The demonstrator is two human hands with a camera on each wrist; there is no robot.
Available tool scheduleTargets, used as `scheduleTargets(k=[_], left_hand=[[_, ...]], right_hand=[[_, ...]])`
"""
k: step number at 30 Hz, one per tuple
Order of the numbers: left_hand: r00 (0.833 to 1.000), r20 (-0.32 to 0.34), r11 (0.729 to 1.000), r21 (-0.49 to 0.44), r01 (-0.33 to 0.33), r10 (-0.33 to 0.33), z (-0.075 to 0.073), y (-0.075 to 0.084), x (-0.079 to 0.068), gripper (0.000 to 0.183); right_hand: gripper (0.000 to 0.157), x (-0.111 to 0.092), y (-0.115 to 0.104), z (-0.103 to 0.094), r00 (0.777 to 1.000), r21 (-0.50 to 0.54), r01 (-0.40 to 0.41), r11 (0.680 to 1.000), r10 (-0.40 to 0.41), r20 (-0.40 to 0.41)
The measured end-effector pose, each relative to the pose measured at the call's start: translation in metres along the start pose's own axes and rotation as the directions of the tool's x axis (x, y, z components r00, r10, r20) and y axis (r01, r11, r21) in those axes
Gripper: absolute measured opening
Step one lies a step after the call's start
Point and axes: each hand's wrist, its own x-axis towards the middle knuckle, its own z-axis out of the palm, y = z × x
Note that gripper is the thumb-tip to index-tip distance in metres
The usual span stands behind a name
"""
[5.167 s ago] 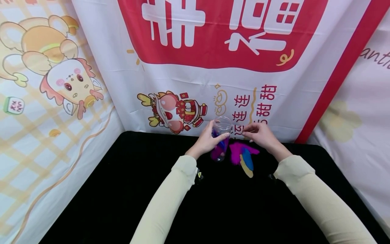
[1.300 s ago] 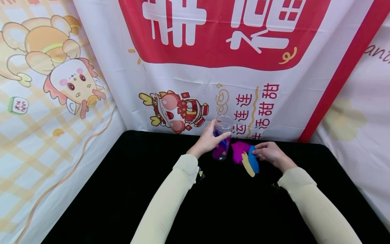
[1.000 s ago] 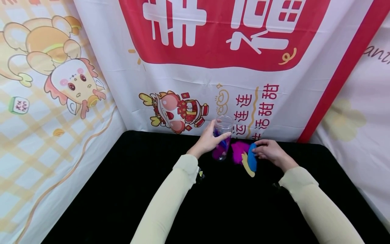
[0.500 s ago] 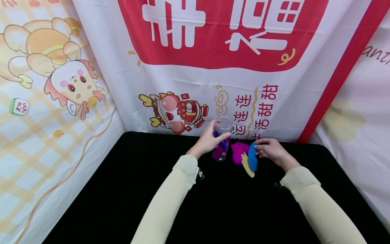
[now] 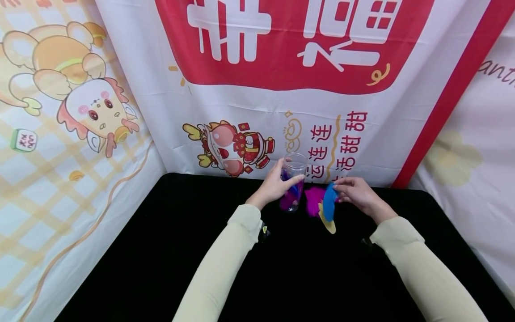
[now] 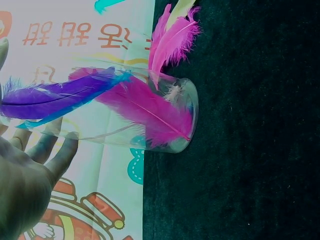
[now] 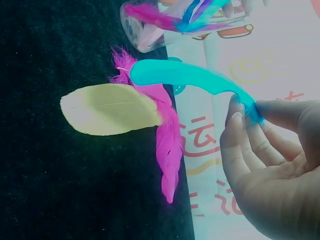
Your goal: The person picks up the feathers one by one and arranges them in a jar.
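Observation:
My left hand [image 5: 275, 182] grips a clear cup [image 5: 295, 162] near the back of the table, thumb and fingers round its side. Inside the cup, purple [image 6: 55, 97] and magenta feathers [image 6: 150, 107] show through the wall. To its right, my right hand [image 5: 357, 193] pinches a blue feather [image 7: 175, 72] by one end between thumb and fingertips. That feather hangs over a pale yellow feather [image 7: 107, 110] and magenta feathers [image 7: 170, 150] beside the cup. In the head view the blue feather partly covers the yellow one.
Black cloth covers the table [image 5: 225, 250]. Behind its far edge hangs a white and red printed banner [image 5: 297, 80], close to both hands. Printed curtains [image 5: 72, 179] stand along the left and right sides.
My right hand has gone from near the banner to the blue feather, pinched its end and lifted it a little, tipping it left over the yellow feather. My left hand stays on the cup.

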Motion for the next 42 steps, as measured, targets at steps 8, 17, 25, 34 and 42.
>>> scheduleTargets(k=[8, 17, 25, 34, 42], left_hand=[[1.000, 0.001, 1.000, -0.002, 0.003, -0.003, 0.000, 0.001, -0.003, 0.080], [1.000, -0.007, 1.000, 0.003, -0.011, 0.011, 0.000, 0.001, -0.001, 0.080], [1.000, -0.005, 1.000, 0.007, -0.009, 0.009, -0.001, 0.000, -0.003, 0.080], [1.000, -0.005, 1.000, 0.005, -0.006, 0.006, -0.001, 0.002, -0.003, 0.080], [1.000, -0.003, 1.000, 0.003, -0.003, 0.003, 0.000, 0.001, -0.002, 0.081]], right_hand=[[0.040, -0.003, -0.008, 0.002, 0.997, -0.050, 0.069, 0.996, -0.070, -0.020], [0.038, -0.009, -0.027, 0.007, 0.984, 0.003, 0.176, 0.984, -0.176, 0.006], [0.039, -0.017, -0.048, 0.013, 0.968, 0.053, 0.251, 0.966, -0.250, -0.030], [0.034, -0.023, -0.071, 0.017, 0.936, 0.120, 0.348, 0.930, -0.337, -0.102], [0.028, -0.028, -0.092, 0.025, 0.893, 0.111, 0.439, 0.892, -0.419, -0.165]])
